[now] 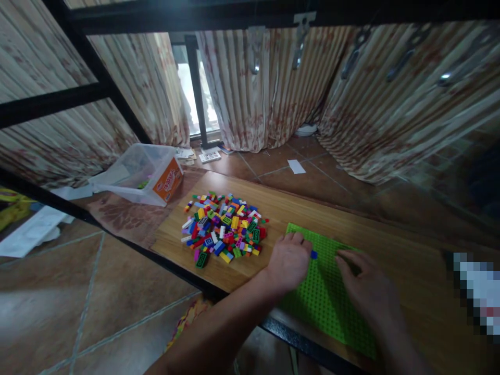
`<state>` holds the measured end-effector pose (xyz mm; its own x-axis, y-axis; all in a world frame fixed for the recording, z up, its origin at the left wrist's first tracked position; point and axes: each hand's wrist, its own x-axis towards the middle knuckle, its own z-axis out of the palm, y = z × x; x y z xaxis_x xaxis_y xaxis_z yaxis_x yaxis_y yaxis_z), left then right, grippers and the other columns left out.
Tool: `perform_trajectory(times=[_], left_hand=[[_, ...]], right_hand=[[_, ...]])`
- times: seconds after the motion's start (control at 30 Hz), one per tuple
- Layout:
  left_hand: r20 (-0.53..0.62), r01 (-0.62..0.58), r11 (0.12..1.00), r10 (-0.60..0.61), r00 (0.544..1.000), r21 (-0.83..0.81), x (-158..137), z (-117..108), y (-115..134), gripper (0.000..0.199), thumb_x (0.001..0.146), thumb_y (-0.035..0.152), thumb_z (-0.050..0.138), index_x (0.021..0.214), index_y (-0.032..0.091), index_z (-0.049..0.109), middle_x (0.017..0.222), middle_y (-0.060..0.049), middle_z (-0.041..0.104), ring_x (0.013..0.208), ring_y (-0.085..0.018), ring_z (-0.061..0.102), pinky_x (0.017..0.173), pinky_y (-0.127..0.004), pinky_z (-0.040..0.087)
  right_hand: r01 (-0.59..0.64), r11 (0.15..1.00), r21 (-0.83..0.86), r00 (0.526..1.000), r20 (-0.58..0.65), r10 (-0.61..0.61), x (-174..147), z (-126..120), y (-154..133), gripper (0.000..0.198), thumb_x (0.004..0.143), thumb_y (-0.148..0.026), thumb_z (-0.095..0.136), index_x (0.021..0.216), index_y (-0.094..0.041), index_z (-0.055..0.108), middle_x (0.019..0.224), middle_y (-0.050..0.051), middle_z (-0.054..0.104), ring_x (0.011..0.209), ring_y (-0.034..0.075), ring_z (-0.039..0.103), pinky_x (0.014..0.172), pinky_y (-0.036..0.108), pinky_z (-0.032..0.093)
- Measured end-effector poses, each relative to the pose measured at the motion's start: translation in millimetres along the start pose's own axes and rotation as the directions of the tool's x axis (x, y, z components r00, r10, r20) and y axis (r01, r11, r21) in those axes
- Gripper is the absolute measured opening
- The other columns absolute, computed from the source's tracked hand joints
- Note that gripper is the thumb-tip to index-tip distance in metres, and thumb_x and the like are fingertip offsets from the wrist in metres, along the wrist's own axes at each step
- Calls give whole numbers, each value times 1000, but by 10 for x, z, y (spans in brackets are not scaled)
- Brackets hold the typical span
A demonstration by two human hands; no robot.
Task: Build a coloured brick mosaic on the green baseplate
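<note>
Grip of left hand [291, 260] is bent over the far-left part of the green plate [320, 302], fingers curled, blue brick [314, 254] right at the fingertips. Can't tell if it's pinched or just sitting on the plate. Right hand [369, 286]: fingers loosely bent, thumb apart from them, nothing seen in the gap; it's at the plate's right edge, contact unclear.

Head view, only one. Plate lies flat on the wooden desk [414, 271], between and under the hands, studs up. Blue brick is toward its far left, the only brick visible on it.

Brick pile [224, 226] on desk, left of the plate, apart from it. Mixed colors: red, yellow, blue, white, green, pink, orange. Loose heap, some dark green ones at its near and right edges.

Farther left, clear bin [136, 166] with orange label [169, 179], on brown cloth [121, 219]; some green inside, too small to tell. Far side: tiled floor, white paper [296, 166], booklet [210, 156], patterned curtains [242, 94]. Far right: pixelated patch, contents unreadable.
</note>
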<state>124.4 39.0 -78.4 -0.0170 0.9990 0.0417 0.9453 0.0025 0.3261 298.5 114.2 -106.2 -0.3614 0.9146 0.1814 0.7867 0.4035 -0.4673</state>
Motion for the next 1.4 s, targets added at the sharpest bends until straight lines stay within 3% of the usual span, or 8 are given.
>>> perform_trajectory(times=[0.17,0.3,0.37,0.5,0.57,0.8,1.17,1.4], left_hand=[[-35,39,998,-41,999,-58,-35,-54,-26,18,89,26,48,96,16,61,99,-8,61,92,-22,59,80,-34,50],[-211,171,971,-205,956,-168,-148,-365,-342,21,89,29,51,103,18,62,99,-7,64,92,-19,60,82,-30,48],[-305,312,928,-363,881,-204,-254,-595,-611,22,90,31,49,102,18,63,98,-7,66,93,-19,61,82,-30,47],[-298,682,702,-709,639,-206,-563,-1015,-1129,32,85,40,55,102,15,65,95,-10,68,88,-22,62,74,-30,45],[-247,759,635,-765,594,-143,-722,-1131,-1300,40,80,46,60,104,14,65,101,-12,68,91,-24,62,71,-29,43],[-2,807,590,-807,590,-19,-879,-1064,-1544,36,71,47,67,91,17,66,90,-8,69,84,-23,62,59,-27,35],[-78,784,604,-796,600,-144,-881,-1144,-1551,24,75,28,61,93,15,71,79,-5,71,77,-19,63,63,-25,40],[-140,633,686,-710,690,-358,-865,-1162,-1479,24,75,32,56,85,16,72,73,-4,71,69,-18,62,59,-25,42]], right_hand=[[24,1000,-3,999,26,-24,23,45,-21,45,83,-51,44,95,-17,70,108,12,67,104,29,60,96,47,45],[-33,999,17,999,22,32,21,27,-92,43,84,-52,43,96,-19,69,109,11,67,103,29,61,93,46,46],[-31,999,27,999,18,31,17,23,-131,43,84,-52,43,96,-20,69,109,11,67,102,28,62,93,46,47],[5,998,56,1000,10,-6,12,45,-198,41,84,-50,43,94,-19,69,106,10,68,100,27,62,93,44,47],[19,997,68,1000,5,-20,9,62,-224,40,85,-49,43,93,-19,69,105,10,68,98,27,63,92,44,47],[59,994,90,998,-38,-56,3,93,-239,41,85,-48,42,92,-18,69,104,10,68,98,26,64,91,42,47],[67,991,113,996,-73,-59,18,88,-222,38,86,-47,43,90,-19,69,100,9,70,94,24,64,88,41,49],[78,986,146,993,-100,-64,20,30,-237,37,88,-45,44,89,-18,69,98,10,70,91,24,65,87,42,49]])
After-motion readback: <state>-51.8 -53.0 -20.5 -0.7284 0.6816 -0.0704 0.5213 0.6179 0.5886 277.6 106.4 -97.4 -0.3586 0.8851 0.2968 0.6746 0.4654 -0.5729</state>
